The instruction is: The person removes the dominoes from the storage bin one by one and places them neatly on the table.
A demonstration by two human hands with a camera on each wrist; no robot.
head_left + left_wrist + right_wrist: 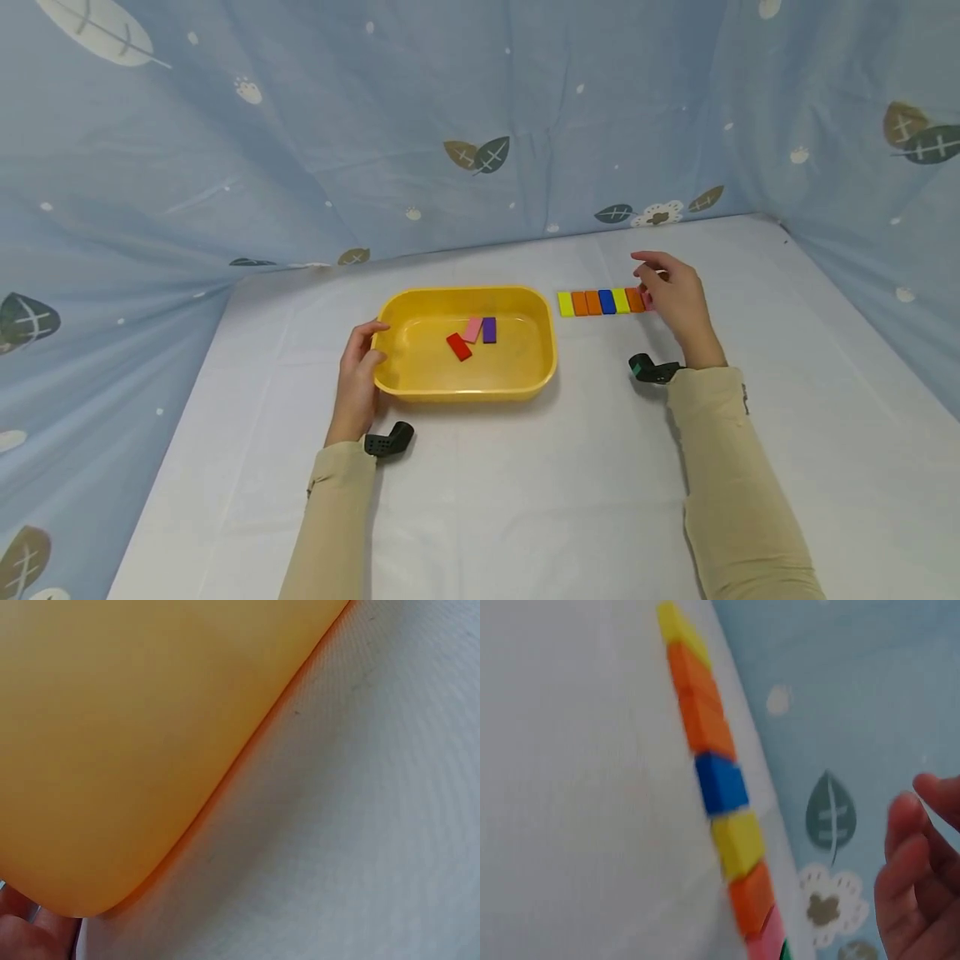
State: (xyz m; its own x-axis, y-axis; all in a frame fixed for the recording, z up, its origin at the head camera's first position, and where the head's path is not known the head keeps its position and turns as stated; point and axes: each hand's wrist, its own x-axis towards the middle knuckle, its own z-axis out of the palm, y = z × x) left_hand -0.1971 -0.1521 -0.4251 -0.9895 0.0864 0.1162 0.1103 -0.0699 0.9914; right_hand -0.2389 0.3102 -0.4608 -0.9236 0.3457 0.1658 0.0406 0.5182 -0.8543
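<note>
A yellow plastic basin (465,393) stands on the table, its left end gripped by my left hand (356,385), with fingers over the rim. Inside lie a red block (459,347), a pink block (472,329) and a purple block (489,330), all flat and domino-like. Right of the basin runs a row of similar blocks, including a yellow block (566,304) and a blue block (607,302). My right hand (678,298) hovers over the row's right end, fingers loosely bent, nothing visible between them. In the right wrist view, a green block (785,951) edge shows beside a pink block (766,942).
A white cloth (525,500) covers the table. Blue patterned fabric (420,125) hangs behind it and at both sides. Each wrist wears a black camera mount, such as the right mount (654,370).
</note>
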